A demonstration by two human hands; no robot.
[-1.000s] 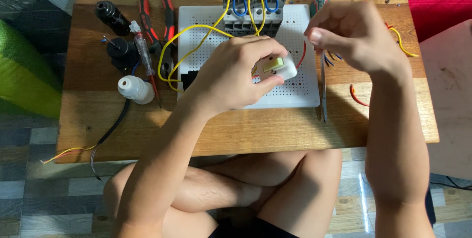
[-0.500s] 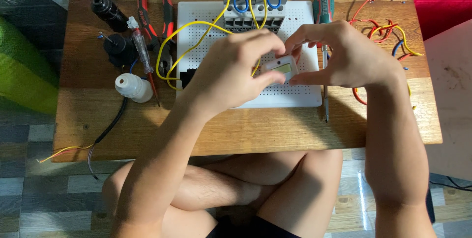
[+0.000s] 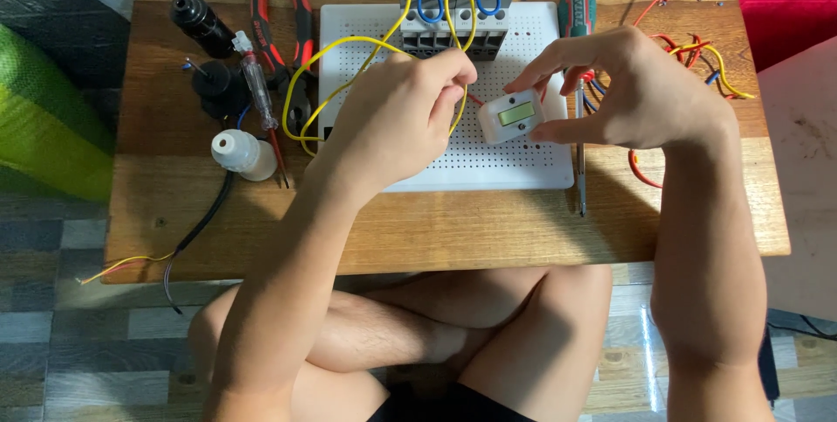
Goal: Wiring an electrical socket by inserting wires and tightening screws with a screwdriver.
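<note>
right hand [image 3: 641, 91] pinches the small white meter [image 3: 513, 115] over the perforated board [image 3: 488, 160], 3 o'clock of the left hand [image 3: 397, 117], whose grip pinches a yellow wire [image 3: 349, 47]. a tug could jerk the wire loose.

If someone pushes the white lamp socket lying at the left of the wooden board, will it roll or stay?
The white lamp socket looks rounded and lies on its side, so it would probably roll a little. Its black cable runs off the wooden board and would likely hold it back. It looks small, probably light.
</note>
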